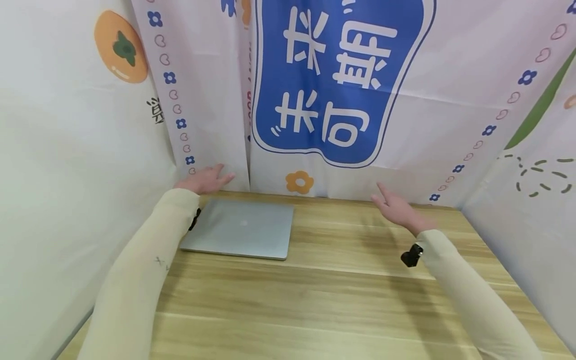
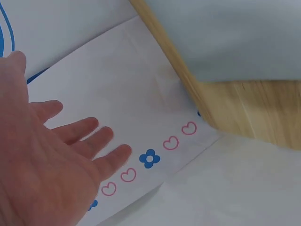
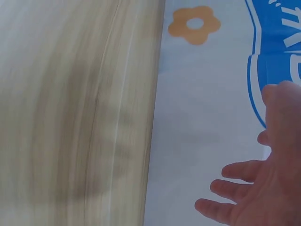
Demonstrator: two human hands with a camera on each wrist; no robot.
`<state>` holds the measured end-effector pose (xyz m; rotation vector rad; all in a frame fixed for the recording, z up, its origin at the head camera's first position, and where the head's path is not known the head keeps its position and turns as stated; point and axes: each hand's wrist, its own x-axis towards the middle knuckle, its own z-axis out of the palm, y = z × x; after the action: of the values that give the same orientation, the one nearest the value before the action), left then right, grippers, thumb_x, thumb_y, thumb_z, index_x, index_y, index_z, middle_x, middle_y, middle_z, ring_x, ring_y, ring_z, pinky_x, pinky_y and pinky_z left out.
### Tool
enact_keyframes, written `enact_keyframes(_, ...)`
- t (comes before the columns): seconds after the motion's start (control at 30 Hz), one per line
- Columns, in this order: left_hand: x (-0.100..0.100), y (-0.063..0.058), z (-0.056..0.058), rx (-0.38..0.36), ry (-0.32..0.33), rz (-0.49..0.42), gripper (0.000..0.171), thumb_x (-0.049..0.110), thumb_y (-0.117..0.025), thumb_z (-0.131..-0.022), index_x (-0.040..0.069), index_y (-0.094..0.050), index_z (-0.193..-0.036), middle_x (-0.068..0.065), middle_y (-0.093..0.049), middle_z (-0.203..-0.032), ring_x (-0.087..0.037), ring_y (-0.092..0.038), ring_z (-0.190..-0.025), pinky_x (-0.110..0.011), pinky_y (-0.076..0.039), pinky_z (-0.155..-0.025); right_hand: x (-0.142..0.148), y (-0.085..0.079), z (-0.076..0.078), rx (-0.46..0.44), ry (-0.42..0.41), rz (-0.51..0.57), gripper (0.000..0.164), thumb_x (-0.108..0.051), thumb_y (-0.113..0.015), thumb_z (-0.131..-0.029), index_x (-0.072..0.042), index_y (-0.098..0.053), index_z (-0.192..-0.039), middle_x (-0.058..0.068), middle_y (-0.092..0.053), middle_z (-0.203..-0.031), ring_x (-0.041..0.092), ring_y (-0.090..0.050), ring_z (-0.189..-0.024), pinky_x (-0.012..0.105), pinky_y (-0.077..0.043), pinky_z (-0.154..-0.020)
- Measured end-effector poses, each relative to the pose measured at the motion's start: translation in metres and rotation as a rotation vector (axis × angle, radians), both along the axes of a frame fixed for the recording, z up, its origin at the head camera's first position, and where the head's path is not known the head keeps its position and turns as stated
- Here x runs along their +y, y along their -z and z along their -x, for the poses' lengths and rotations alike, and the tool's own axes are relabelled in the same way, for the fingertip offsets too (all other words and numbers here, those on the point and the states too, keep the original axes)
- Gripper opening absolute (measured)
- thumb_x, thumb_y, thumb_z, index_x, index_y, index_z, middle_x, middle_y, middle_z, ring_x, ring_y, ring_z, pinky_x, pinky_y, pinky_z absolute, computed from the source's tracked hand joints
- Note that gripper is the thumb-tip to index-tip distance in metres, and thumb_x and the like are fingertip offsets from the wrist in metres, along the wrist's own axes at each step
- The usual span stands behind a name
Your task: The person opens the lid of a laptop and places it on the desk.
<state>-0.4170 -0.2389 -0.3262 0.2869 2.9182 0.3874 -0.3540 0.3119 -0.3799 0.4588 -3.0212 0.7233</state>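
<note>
A closed silver laptop (image 1: 240,230) lies flat at the back left of the wooden table. My left hand (image 1: 206,180) is raised over its far left corner, near the back sheet, with fingers spread and nothing held. In the left wrist view the left hand (image 2: 56,146) shows its palm, and part of the laptop (image 2: 244,37) appears at the upper right. Well to the right of the laptop, my right hand (image 1: 398,207) hovers above the back of the table with extended fingers. The right wrist view shows that hand (image 3: 263,183) against the white sheet, holding nothing.
The wooden table (image 1: 288,305) meets a printed sheet (image 1: 405,150) with a blue sign along its back edge. White side walls (image 1: 67,165) close in the table at left and right. Each wrist carries a small black device (image 1: 411,255).
</note>
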Motion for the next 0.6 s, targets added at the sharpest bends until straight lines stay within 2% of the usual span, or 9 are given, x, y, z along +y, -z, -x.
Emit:
enact_keyframes(0.07, 0.0, -0.001, 0.0, 0.009, 0.004, -0.023, 0.105, 0.083, -0.013, -0.086, 0.007, -0.007, -0.158, -0.023, -0.012, -0.163, -0.044, -0.013, -0.149, -0.06, -0.014, -0.12, -0.01, 0.004, 0.001, 0.005, -0.006, 0.025, 0.069, -0.041, -0.029, -0.107, 0.001, -0.003, -0.157, 0.026, -0.007, -0.163, 0.047, -0.015, -0.148, 0.058, -0.014, -0.121)
enact_keyframes(0.33, 0.0, 0.004, -0.002, 0.017, 0.009, -0.081, 0.102, 0.08, -0.016, -0.09, 0.003, -0.012, -0.157, -0.024, -0.013, -0.162, -0.045, -0.014, -0.149, -0.059, -0.014, -0.12, -0.045, 0.019, -0.001, -0.059, -0.051, 0.082, 0.079, -0.054, -0.035, -0.103, -0.008, -0.005, -0.159, 0.016, -0.006, -0.166, 0.038, -0.011, -0.152, 0.055, -0.014, -0.122)
enact_keyframes(0.5, -0.005, 0.011, -0.009, -0.003, -0.01, -0.077, 0.1, 0.079, -0.017, -0.09, 0.005, -0.015, -0.157, -0.023, -0.015, -0.162, -0.045, -0.016, -0.148, -0.061, -0.015, -0.119, -0.066, 0.031, -0.002, -0.034, -0.071, 0.059, 0.077, -0.054, -0.038, -0.102, -0.009, -0.011, -0.159, 0.016, -0.016, -0.164, 0.039, -0.023, -0.149, 0.054, -0.021, -0.121)
enact_keyframes(0.6, -0.008, 0.015, -0.014, -0.011, -0.001, -0.066, 0.097, 0.077, -0.018, -0.092, 0.004, -0.016, -0.157, -0.024, -0.016, -0.162, -0.046, -0.017, -0.148, -0.061, -0.016, -0.119, -0.078, 0.038, -0.003, -0.021, -0.087, 0.081, 0.074, -0.047, -0.043, -0.103, -0.006, -0.014, -0.158, 0.019, -0.022, -0.162, 0.041, -0.032, -0.144, 0.055, -0.027, -0.118)
